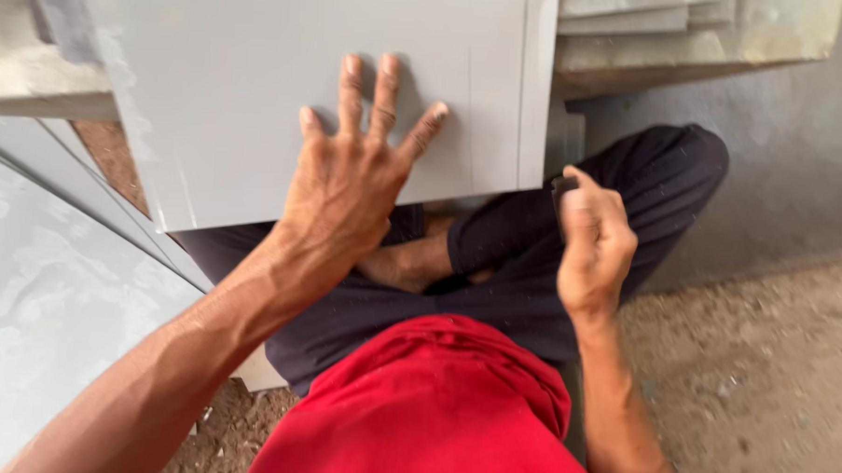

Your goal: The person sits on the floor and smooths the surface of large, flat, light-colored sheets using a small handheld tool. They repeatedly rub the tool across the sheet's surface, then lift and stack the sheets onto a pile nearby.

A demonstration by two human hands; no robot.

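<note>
My left hand [353,173] lies flat with fingers spread on a light grey panel [250,63] that rests over my crossed legs. My right hand [593,242] is closed around a small dark object [563,187], held just beyond the panel's right edge near its lower corner. The hand is blurred and the object's kind is hard to make out. I sit cross-legged in dark trousers and a red shirt.
More grey panels [56,280] lean at the left. Stacked slabs [634,11] sit on a ledge at the top right. A grey wall [797,166] stands at the right, with sandy, dusty ground [761,388] below it.
</note>
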